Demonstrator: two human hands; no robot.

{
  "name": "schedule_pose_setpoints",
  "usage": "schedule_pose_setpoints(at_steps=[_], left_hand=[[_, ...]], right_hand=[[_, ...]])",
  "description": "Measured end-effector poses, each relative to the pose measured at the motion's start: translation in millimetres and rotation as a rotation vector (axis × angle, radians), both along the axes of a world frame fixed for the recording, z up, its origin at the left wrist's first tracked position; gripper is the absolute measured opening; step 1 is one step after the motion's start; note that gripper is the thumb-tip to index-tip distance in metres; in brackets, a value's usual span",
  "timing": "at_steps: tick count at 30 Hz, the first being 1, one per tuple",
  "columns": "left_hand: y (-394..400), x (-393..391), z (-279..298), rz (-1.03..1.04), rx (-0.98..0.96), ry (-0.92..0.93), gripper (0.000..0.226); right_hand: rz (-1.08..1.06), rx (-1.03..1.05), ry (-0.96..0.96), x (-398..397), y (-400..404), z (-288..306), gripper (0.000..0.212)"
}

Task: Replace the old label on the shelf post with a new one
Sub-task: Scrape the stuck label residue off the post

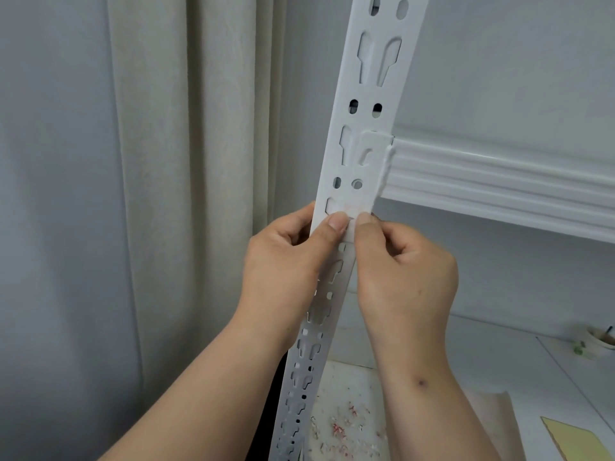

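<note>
**Both hands pinch at a label patch on the white shelf post**

A white slotted shelf post (pixel 362 104) runs from the top of the view down to the near edge, leaning slightly to the right at its upper end. Both hands meet on its front face about halfway down. The left hand (pixel 286 264) wraps the left edge of the post, its thumb pressed flat on the front; the right hand (pixel 402 261) comes in from the right with its thumb and curled fingers closed on the same spot. Between the two thumb tips lies a small white label (pixel 350 231), stuck on the post and held by both hands. Just above the thumbs is a faint smudged patch (pixel 349 207) over a keyhole slot; whether it is residue or part of a label cannot be told.

A white ribbed shelf beam (pixel 499 184) hooks into the post just above the hands and runs off to the right. Lower down, near the post's foot, a shelf surface (pixel 352 387) carries scattered red and white scraps (pixel 339 427). A pale curtain (pixel 186 161) hangs at left. At the far right sits a roll of tape (pixel 600 339), and a yellow sheet (pixel 582 440) lies at the near right corner.
</note>
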State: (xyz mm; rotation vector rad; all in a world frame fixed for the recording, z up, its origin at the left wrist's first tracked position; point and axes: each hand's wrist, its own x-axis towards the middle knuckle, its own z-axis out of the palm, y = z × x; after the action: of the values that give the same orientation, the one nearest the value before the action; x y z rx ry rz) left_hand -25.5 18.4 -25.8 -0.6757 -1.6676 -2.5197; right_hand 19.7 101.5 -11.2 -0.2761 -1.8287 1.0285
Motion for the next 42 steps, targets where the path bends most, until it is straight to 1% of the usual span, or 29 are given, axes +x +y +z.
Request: schedule_pose_setpoints(at_steps=[4, 10, 14, 18, 22, 27, 31, 33, 36, 40, 42], left_hand=[[-0.8, 0.3, -0.1, -0.002, -0.007, -0.004, 0.019], [-1.0, 1.3, 0.4, -0.003, -0.007, -0.008, 0.020], [-0.8, 0.5, 0.2, 0.013, -0.015, -0.001, 0.020], [-0.5, 1.3, -0.2, 0.005, -0.010, -0.013, 0.019], [-0.5, 0.8, -0.8, 0.004, -0.018, -0.013, 0.019], [-0.1, 0.5, -1.1, 0.022, -0.028, -0.015, 0.019], [-0.1, 0.8, -1.6, 0.020, -0.032, -0.005, 0.019], [0.0, 0.5, -1.3, 0.033, -0.040, -0.003, 0.019], [-0.2, 0.2, -1.4, 0.042, -0.050, -0.001, 0.019], [0.3, 0.7, -1.0, 0.044, -0.062, 0.014, 0.018], [-1.8, 1.0, -0.4, 0.033, -0.073, 0.017, 0.018]], right_hand=[[-0.017, 0.027, -0.007, 0.5, 1.6, 0.2, 0.049], [-0.009, -0.001, -0.010, -0.5, 1.0, 3.0, 0.043], [-0.022, 0.048, -0.007, 1.3, 0.7, -0.7, 0.050], [-0.024, 0.001, -0.012, 0.5, 0.5, 1.8, 0.051], [-0.048, 0.029, -0.003, -0.7, 0.1, 2.9, 0.054], [-0.037, 0.023, 0.000, 0.4, 1.1, -1.9, 0.046], [-0.063, 0.070, -0.012, -1.5, 1.6, 1.1, 0.046], [-0.062, 0.081, -0.004, -1.2, 2.6, -3.2, 0.041], [-0.037, 0.040, 0.000, -1.5, 2.6, -6.3, 0.027], [0.013, -0.023, -0.022, -1.6, 2.8, -2.8, 0.020], [0.060, -0.069, -0.047, 2.9, 3.3, -6.0, 0.020]])
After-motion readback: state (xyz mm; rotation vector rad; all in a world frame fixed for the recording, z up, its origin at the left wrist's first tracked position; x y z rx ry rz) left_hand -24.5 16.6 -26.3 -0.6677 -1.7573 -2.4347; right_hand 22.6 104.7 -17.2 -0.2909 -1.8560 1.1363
